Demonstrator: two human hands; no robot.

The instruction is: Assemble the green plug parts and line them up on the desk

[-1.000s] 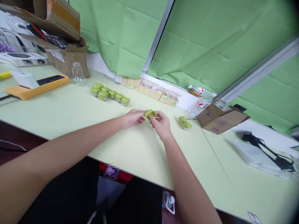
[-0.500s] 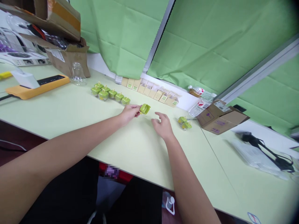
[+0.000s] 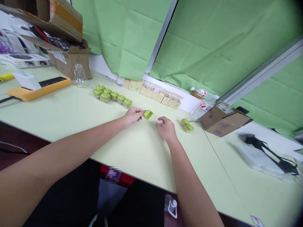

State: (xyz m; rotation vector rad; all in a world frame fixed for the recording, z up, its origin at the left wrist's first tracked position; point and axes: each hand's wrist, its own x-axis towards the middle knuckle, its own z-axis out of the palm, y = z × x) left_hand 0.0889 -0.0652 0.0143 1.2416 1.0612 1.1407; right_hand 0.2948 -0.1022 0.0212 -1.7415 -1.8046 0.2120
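Observation:
Between the thumb and fingers of my left hand is a small green lid, tilted so its hollow underside faces right. A short gap to the right, my right hand is curled closed, with a small pale thing at its fingertips; I cannot make out what it is. Beyond my left hand stand several small clear containers with green lids, each with a loop on top. Two more green-lidded containers stand to the right of my right hand.
Small cardboard boxes line the table's back edge. An orange power strip, a clear glass vessel and open cartons occupy the left. Plastic bottles, a carton and a black strap lie right.
My right hand's fingers have closed from a spread pose, and a pale thing now shows at their tips. The green lid in my left hand has shifted slightly down and turned more to the right.

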